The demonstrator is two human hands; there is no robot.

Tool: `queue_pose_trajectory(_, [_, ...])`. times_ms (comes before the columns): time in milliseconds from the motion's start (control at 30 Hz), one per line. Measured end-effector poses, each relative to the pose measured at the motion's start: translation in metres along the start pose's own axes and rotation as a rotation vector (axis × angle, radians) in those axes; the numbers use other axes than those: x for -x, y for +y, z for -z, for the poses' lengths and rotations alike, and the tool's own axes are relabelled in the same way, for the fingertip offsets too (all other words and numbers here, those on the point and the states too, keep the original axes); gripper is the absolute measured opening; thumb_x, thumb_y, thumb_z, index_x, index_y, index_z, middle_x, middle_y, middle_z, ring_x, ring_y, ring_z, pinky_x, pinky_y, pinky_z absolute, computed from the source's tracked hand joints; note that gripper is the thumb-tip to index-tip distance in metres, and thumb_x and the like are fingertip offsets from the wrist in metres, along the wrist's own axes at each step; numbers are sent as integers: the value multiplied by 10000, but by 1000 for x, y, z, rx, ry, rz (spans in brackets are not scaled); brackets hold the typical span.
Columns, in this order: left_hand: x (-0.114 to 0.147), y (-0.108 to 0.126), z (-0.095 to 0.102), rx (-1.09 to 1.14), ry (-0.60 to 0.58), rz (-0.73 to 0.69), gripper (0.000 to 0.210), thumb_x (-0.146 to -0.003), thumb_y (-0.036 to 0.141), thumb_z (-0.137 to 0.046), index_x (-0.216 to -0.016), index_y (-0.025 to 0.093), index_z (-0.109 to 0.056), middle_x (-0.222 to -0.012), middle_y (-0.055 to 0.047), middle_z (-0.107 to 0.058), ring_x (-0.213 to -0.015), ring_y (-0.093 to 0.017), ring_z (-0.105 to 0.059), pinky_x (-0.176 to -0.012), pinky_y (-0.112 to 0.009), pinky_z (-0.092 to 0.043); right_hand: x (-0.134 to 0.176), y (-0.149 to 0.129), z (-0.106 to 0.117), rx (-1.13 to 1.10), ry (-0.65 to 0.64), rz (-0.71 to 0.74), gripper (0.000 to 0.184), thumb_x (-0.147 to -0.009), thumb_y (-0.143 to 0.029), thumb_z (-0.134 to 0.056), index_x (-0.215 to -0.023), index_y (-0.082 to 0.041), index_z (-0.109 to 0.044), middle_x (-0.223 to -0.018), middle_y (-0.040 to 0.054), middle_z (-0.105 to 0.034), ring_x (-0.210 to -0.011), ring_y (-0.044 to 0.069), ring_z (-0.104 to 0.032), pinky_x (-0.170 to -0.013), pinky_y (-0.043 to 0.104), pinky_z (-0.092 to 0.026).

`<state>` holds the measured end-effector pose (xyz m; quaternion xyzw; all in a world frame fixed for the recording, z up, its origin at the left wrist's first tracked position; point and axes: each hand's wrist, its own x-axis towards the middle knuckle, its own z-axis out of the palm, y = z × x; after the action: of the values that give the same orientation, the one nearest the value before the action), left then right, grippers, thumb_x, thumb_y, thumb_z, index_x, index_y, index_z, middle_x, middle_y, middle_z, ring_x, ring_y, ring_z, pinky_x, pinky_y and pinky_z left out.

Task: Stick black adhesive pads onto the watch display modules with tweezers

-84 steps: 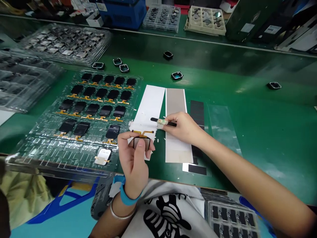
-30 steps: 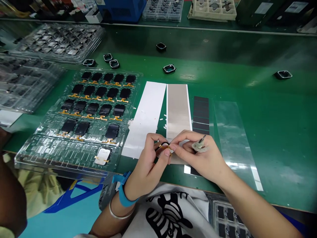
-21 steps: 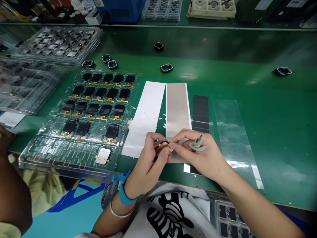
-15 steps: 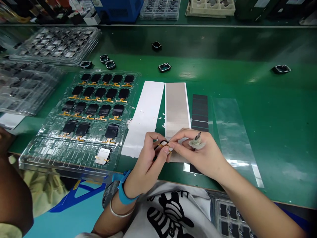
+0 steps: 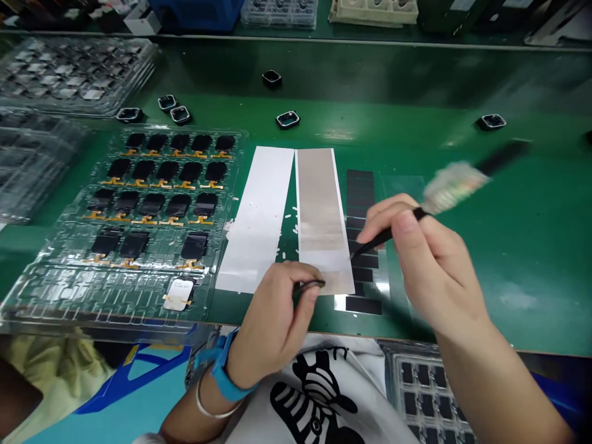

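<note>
My left hand (image 5: 277,317) is closed on a small black watch screen (image 5: 309,284), seen edge-on between thumb and bent fingers; most of it is hidden. Black tweezers (image 5: 382,239) are in my right hand (image 5: 437,271), their back end wrapped in whitish material and blurred. Their tip is by the right edge of a beige sheet with white borders (image 5: 319,197), beside a clear strip of black rectangular stickers (image 5: 363,306). A plain white sheet (image 5: 259,203) lies to the left. Whether the tip touches anything I cannot tell.
A clear tray (image 5: 55,290) at left holds rows of black screens with orange flex cables, and one white-backed screen (image 5: 178,294). Several watch cases (image 5: 288,119) lie behind. Stacked trays (image 5: 74,74) stand back left; another tray (image 5: 430,394) is below the bench edge. White scraps lie between sheets.
My right hand has left the watch screen and moved right, with the tweezers now swung down toward the black stickers. My left hand still holds the screen. The view has shifted slightly.
</note>
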<state>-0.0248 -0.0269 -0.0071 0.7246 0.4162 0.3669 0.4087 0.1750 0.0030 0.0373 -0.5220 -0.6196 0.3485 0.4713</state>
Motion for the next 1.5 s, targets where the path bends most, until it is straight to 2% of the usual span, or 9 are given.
queue_pose_trajectory(100, [5,11,1,-238,-193,-166,154,-972,75,-462,-1058,201,-438,-1241,-117,-633,-1177,-256,-539,-937,-467,-456,26,11,4,-29,87,-85,235,-1005,-324,-474,-866,-231,-640,-908,26,-603,-797,139,-609,-650,274,-555])
queue_pose_trajectory(200, [8,16,0,-351,-338,-212,120,-969,73,-445,-1018,181,-464,-1370,-144,-588,-1294,-296,-471,-968,-491,-474,51,31,-4,-131,165,-166,14,-926,-239,-616,-923,-226,-615,-952,25,-581,-842,136,-633,-709,280,-623])
queue_pose_trajectory(333, [7,12,-6,-505,-446,-289,112,-958,66,-440,-948,147,-518,-1382,-177,-584,-1342,-351,-455,-1027,-535,-469,65,45,-15,-149,313,-162,77,-886,-196,-658,-937,-223,-607,-974,20,-566,-858,129,-652,-715,275,-647])
queue_pose_trajectory(667, [-1,14,-8,-650,-452,-412,177,-929,50,-425,-889,151,-564,-1307,-125,-661,-1280,-385,-530,-1023,-610,-441,63,41,-16,-171,296,-234,56,-900,-216,-648,-889,-201,-596,-928,15,-599,-784,116,-703,-722,257,-642])
queue_pose_trajectory(967, [-2,20,-13,-699,-416,-410,201,-929,39,-403,-904,146,-571,-1294,-160,-663,-1257,-404,-556,-1003,-632,-431,63,41,-13,-190,426,-247,119,-859,-237,-713,-852,-206,-598,-846,-4,-639,-663,122,-713,-638,246,-619])
queue_pose_trajectory(1067, [-4,22,-12,-557,-394,-355,130,-940,77,-447,-936,148,-556,-1213,-169,-690,-1189,-387,-595,-963,-600,-469,64,39,-12,-252,584,-202,112,-868,-216,-697,-851,-210,-587,-844,-5,-636,-681,121,-707,-625,240,-606])
queue_pose_trajectory(1233, [-11,17,-13,95,-154,85,49,-1020,218,-456,-1037,237,-498,-979,-57,-713,-823,-178,-639,-707,-320,-534,63,23,-22,-383,745,-121,106,-861,-201,-687,-842,-221,-584,-804,-10,-599,-690,128,-693,-660,280,-624])
queue_pose_trajectory(1367, [-15,14,-20,562,9,319,59,-1043,328,-453,-1046,269,-450,-768,14,-682,-557,-105,-485,-532,-217,-429,63,13,-39,-410,695,-106,86,-900,-178,-641,-894,-230,-573,-829,0,-619,-746,161,-736,-715,327,-658])
queue_pose_trajectory(1500, [-15,13,-26,728,90,366,103,-1049,343,-442,-1112,266,-468,-728,26,-628,-556,-89,-448,-545,-205,-388,64,11,-55,-390,619,-127,88,-939,-185,-583,-919,-250,-527,-856,6,-624,-811,195,-758,-698,349,-676])
